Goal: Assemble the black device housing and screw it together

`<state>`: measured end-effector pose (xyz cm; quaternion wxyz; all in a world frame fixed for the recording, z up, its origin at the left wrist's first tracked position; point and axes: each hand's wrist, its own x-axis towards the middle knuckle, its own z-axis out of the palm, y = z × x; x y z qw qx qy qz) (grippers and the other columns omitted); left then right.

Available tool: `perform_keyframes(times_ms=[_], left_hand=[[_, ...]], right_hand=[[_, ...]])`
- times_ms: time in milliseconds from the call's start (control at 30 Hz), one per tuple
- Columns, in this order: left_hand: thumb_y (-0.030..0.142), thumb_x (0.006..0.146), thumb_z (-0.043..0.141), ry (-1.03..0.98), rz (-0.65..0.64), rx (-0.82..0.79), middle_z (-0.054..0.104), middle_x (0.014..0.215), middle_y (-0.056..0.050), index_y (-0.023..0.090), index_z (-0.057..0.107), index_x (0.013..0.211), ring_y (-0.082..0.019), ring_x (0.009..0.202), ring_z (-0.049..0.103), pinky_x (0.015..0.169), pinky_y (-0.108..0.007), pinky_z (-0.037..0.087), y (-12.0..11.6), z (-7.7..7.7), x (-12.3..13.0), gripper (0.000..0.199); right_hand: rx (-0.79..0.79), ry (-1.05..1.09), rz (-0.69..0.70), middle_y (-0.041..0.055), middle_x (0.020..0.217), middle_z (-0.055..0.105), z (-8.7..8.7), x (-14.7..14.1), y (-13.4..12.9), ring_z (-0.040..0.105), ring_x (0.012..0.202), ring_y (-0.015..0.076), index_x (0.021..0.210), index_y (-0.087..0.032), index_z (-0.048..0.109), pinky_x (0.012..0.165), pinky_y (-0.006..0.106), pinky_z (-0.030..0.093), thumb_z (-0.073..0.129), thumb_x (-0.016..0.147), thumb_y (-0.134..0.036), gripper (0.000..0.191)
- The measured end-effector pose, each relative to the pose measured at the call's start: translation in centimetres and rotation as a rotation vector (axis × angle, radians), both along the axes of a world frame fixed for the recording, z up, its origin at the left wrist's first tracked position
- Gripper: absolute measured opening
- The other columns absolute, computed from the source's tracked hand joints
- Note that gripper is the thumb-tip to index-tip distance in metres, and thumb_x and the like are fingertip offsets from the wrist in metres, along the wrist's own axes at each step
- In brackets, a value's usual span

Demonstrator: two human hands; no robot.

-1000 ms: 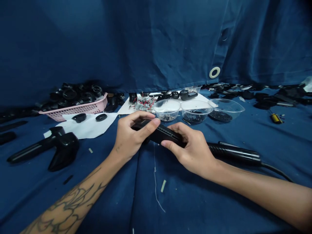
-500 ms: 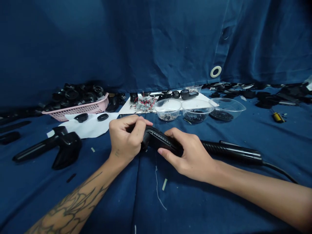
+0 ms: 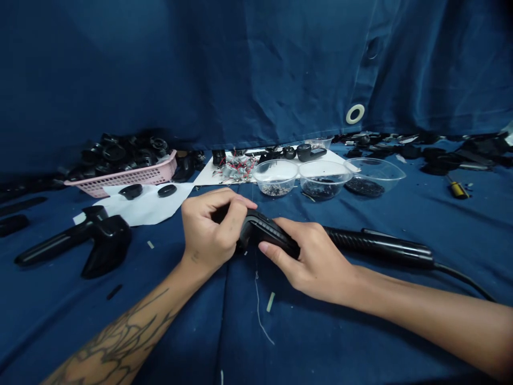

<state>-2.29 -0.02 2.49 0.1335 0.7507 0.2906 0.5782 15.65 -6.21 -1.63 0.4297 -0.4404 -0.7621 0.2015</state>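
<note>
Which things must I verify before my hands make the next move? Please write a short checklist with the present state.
1. Left hand grips the black part: ok.
2. Right hand grips its other end: ok.
3. Corded black tool clear of the right hand: cannot tell; the hand overlaps it in view.
4. Clear bowls upright: ok.
5. Cloth between the forearms free of scraps: not ok; a pale strip and white thread lie there.

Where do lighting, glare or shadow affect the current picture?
Head view: dim light, pale glare streaks on the glossy black cylindrical handle with a cord; head view: heaped black plastic parts in the pink perforated plastic basket blend into shadow; head view: the ridged black plastic piece, held by the left hand and right hand, shows little detail beyond its ridges.
</note>
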Motion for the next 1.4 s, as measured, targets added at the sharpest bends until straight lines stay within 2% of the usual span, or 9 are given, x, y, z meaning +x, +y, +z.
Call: perform_keyframes(times_ms=[200, 433, 600, 800, 1400], left_hand=[[0.019, 0.089, 0.061, 0.003, 0.006, 0.032, 0.076, 0.068, 0.0, 0.023, 0.08, 0.07, -0.017, 0.062, 0.069, 0.059, -0.033, 0.051, -0.17, 0.15, -0.01, 0.028], [0.017, 0.086, 0.058, -0.009, 0.007, -0.044, 0.075, 0.065, 0.0, 0.022, 0.08, 0.067, -0.016, 0.06, 0.069, 0.057, -0.03, 0.05, -0.12, 0.21, 0.05, 0.029], [0.016, 0.086, 0.058, 0.027, -0.005, -0.055, 0.077, 0.068, 0.001, 0.022, 0.08, 0.069, -0.016, 0.064, 0.07, 0.061, -0.03, 0.052, -0.04, -0.23, 0.21, 0.029], [0.016, 0.088, 0.059, 0.059, -0.023, -0.053, 0.076, 0.069, 0.0, 0.019, 0.08, 0.07, -0.016, 0.065, 0.071, 0.063, -0.031, 0.053, -0.08, -0.43, 0.14, 0.027], [0.017, 0.088, 0.058, 0.034, -0.06, -0.143, 0.076, 0.07, 0.0, 0.017, 0.079, 0.071, -0.015, 0.068, 0.069, 0.066, -0.029, 0.051, 0.04, -0.37, 0.42, 0.027]], right_hand=[[-0.011, 0.027, -0.005, -0.0048, 0.074, 0.057, -0.13, -0.17, -0.14, 0.045, 0.061, 0.0079, 0.09, -0.017, 0.058, 0.059, 0.024, 0.032, 0.062, 0.102, -0.03, 0.018], [-0.011, -0.03, -0.028, -0.0056, 0.073, 0.058, -0.29, -0.07, 0.38, 0.048, 0.061, 0.0069, 0.093, -0.016, 0.062, 0.06, 0.024, 0.034, 0.062, 0.101, -0.038, 0.023], [-0.056, -0.063, -0.059, -0.0048, 0.066, 0.055, -0.27, 0.16, 0.5, 0.044, 0.056, 0.0072, 0.082, -0.016, 0.058, 0.056, 0.026, 0.03, 0.058, 0.103, -0.049, 0.039], [-0.057, -0.059, -0.051, -0.0047, 0.064, 0.051, -0.23, 0.26, 0.62, 0.04, 0.055, 0.007, 0.079, -0.017, 0.054, 0.055, 0.027, 0.027, 0.054, 0.105, -0.055, 0.046], [-0.066, -0.021, -0.038, -0.005, 0.063, 0.047, -0.09, 0.51, 0.8, 0.038, 0.056, 0.0057, 0.075, -0.015, 0.055, 0.054, 0.025, 0.028, 0.054, 0.106, -0.052, 0.048]])
